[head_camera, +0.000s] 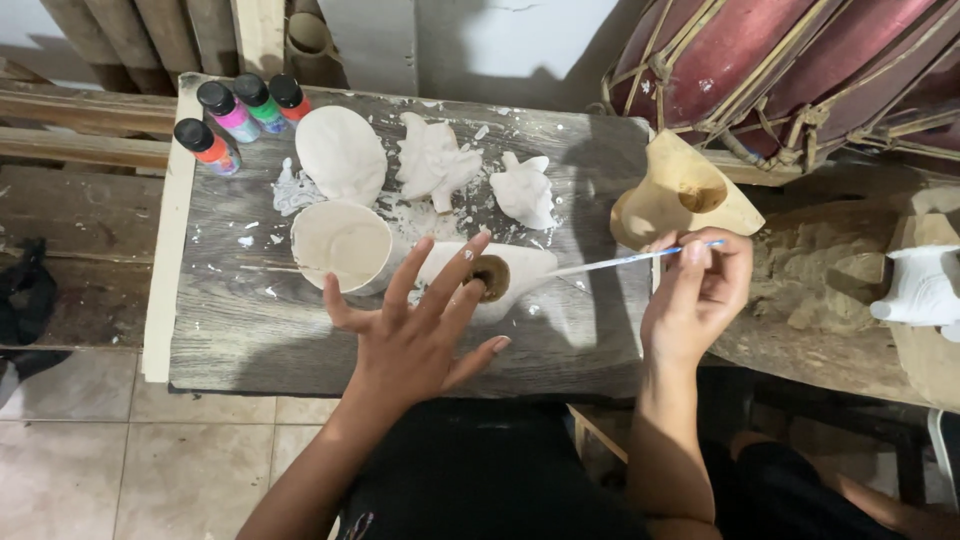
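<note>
White primer coats the cone-shaped wooden piece with a brown round hole (497, 272) lying on the grey wood-grain bench (250, 320), right under your left hand (415, 335). Your left fingers (448, 280) are spread wide and flat, holding nothing; the middle fingertips hover over or touch the piece near its hole, and I cannot tell which. Your right hand (695, 300) sits at three o'clock from the left, fingers pinched narrow around a thin paintbrush with a light blue handle (640, 258), whose tip points toward nine o'clock and lies just beside the piece's pointed end.

At ten o'clock from your left hand stands a round cream bowl of white paint (342, 244), close to your thumb. Beyond it, toward twelve o'clock, lie a white oval carved shell shape (341, 152), a white winged carved figure (434, 160) and a smaller white carved figure (525, 190), all near one another among white paint spatters. Four small paint bottles with black caps (240, 110) cluster at the bench's far left corner. An unpainted tan wooden cone with a hole (685, 190) rests at twelve o'clock from your right hand, and red drums bound with cane straps (790, 70) lie beyond it.
</note>
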